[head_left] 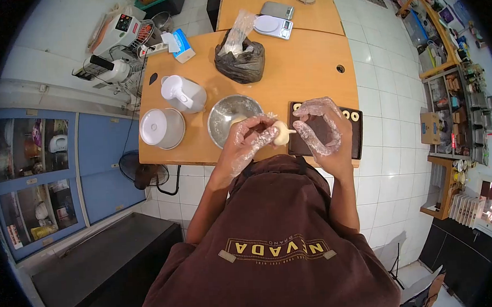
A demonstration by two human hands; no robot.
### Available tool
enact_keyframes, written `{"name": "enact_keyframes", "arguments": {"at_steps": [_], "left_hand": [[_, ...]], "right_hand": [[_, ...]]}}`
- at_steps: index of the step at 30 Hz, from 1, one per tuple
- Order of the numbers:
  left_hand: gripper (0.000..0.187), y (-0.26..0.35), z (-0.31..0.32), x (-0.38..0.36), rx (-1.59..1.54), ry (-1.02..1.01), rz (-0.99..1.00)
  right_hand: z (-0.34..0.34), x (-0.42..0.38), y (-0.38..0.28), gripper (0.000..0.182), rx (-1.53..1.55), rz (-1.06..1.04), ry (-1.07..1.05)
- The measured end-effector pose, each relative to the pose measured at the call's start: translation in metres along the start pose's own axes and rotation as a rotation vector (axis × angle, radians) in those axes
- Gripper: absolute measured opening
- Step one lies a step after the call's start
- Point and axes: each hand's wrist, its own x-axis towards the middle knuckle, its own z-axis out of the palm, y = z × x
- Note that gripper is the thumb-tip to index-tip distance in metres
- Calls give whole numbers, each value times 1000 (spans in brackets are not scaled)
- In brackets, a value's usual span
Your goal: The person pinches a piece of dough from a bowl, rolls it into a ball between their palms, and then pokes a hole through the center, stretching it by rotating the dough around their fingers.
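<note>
My left hand (252,139), coated in white flour, grips a lump of pale dough (281,134) between thumb and fingers. A thin tail of the dough sticks out to the right. Across from it, my right hand (323,127) is curved open, thumb and fingers apart, its thumb close to the tail. Under my right hand lies a dark baking tray (357,139) with several small dough rings (355,116) along its far side; the hand hides part of it. Behind my left hand stands a metal bowl (219,117) with dough partly visible inside.
Left on the wooden table (302,61) stand a white lidded tub (161,129) and a white pitcher (184,94). Farther back are a black plastic bag (240,66), a kitchen scale (273,27), a second scale (277,10) and a blue-white box (182,45). A fan (141,170) stands below left.
</note>
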Motion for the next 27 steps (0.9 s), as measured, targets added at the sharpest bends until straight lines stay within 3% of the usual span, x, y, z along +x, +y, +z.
{"name": "enact_keyframes", "arguments": {"at_steps": [5, 11, 17, 27], "left_hand": [[23, -16, -6, 3, -375, -20, 35], [25, -19, -11, 6, -339, -51, 47], [27, -3, 0, 2, -144, 30, -11], [32, -6, 3, 4, -21, 86, 87]], "right_hand": [[1, 1, -2, 21, 11, 8, -68], [0, 3, 1, 28, -14, -95, -111], [0, 1, 10, 28, -5, -44, -138], [10, -4, 11, 26, 91, 63, -28]]}}
